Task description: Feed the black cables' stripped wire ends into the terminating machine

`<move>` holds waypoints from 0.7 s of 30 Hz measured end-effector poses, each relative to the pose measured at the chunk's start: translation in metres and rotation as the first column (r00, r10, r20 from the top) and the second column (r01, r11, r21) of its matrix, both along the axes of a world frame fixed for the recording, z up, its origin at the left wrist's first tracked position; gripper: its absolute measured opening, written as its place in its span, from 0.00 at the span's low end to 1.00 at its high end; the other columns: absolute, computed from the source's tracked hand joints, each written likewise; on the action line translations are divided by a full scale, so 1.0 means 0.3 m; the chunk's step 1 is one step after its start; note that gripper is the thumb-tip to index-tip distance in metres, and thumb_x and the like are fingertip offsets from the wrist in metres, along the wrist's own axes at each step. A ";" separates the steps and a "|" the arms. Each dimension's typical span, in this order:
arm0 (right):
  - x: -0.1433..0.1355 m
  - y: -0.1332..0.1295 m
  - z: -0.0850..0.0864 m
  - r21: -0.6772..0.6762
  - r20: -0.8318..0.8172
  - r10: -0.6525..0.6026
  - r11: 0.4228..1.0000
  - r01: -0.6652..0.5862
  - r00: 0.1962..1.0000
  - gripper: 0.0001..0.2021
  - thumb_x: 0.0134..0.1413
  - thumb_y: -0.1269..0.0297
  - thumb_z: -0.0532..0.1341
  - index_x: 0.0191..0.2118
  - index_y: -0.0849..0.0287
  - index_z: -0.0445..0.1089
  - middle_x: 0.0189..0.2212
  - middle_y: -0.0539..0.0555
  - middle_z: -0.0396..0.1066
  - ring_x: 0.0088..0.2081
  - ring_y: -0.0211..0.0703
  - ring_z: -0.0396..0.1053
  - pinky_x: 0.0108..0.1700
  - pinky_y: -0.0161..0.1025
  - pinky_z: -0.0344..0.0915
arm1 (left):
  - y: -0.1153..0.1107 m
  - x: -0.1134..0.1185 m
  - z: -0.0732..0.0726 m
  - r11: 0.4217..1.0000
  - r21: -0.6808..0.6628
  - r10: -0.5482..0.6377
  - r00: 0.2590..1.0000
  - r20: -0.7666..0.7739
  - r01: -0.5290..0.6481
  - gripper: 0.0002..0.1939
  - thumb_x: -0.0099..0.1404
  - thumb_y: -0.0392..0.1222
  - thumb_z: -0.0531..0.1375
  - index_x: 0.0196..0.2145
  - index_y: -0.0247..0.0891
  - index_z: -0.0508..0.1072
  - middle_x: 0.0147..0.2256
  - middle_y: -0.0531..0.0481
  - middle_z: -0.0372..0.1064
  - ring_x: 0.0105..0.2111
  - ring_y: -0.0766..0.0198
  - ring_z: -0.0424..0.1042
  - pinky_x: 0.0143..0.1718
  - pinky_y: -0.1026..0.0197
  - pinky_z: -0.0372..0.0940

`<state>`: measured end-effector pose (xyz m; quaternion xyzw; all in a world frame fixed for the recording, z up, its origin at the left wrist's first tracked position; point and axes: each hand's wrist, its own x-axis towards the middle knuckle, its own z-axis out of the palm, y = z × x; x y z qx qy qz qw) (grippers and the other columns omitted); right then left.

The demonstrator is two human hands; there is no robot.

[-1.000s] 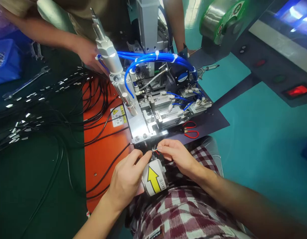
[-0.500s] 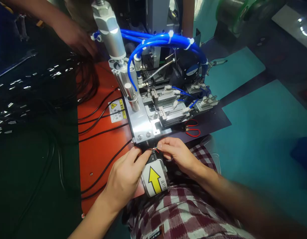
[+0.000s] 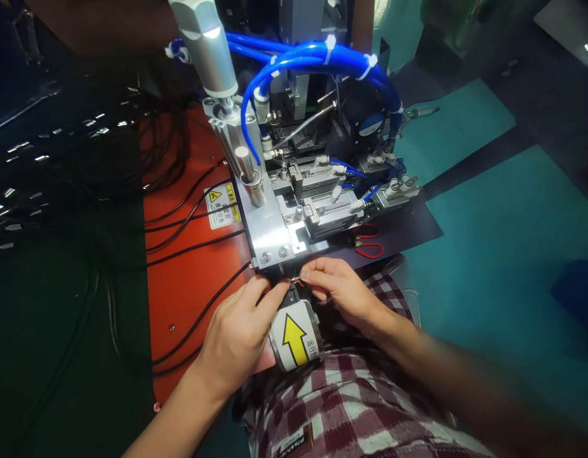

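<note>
Red and pale, the fine wires (image 3: 300, 282) look nearly weightless, limp and easily kinked, best held close behind their tips. They lie by the near edge of the counter (image 3: 189, 292), above the arrow-marked block (image 3: 294, 334). The right hand's (image 3: 342, 287) fingers pinch them; the left hand's (image 3: 239, 327) thumb meets them, its full grip hidden.

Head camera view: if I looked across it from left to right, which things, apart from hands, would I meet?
Dark green work surface → yellow-and-white rectangular warning label → white sticker with a yellow arrow → red-handled cutting tool → blurred dark-blue shape.
</note>
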<state>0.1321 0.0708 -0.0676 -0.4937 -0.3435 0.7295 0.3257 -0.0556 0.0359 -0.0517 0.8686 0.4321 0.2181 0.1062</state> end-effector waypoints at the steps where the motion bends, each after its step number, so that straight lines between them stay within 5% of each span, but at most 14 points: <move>1: 0.000 0.000 0.000 -0.001 -0.002 0.001 1.000 -0.001 1.000 0.10 0.46 0.60 0.63 0.25 0.62 0.68 0.13 0.43 0.57 0.18 0.30 0.50 0.23 0.33 0.44 | 0.000 0.000 -0.001 1.000 0.001 0.001 1.000 0.000 -0.001 0.16 0.68 0.32 0.49 0.49 0.29 0.69 0.34 0.42 0.66 0.32 0.60 0.68 0.29 0.61 0.67; 21: -0.005 -0.012 -0.002 0.039 0.009 -0.032 0.999 0.032 0.999 0.11 0.46 0.60 0.63 0.25 0.62 0.66 0.13 0.42 0.58 0.17 0.30 0.52 0.22 0.32 0.46 | -0.001 0.002 0.004 1.000 0.008 0.011 1.000 -0.003 -0.011 0.15 0.68 0.33 0.49 0.48 0.29 0.71 0.33 0.43 0.65 0.30 0.61 0.68 0.28 0.61 0.66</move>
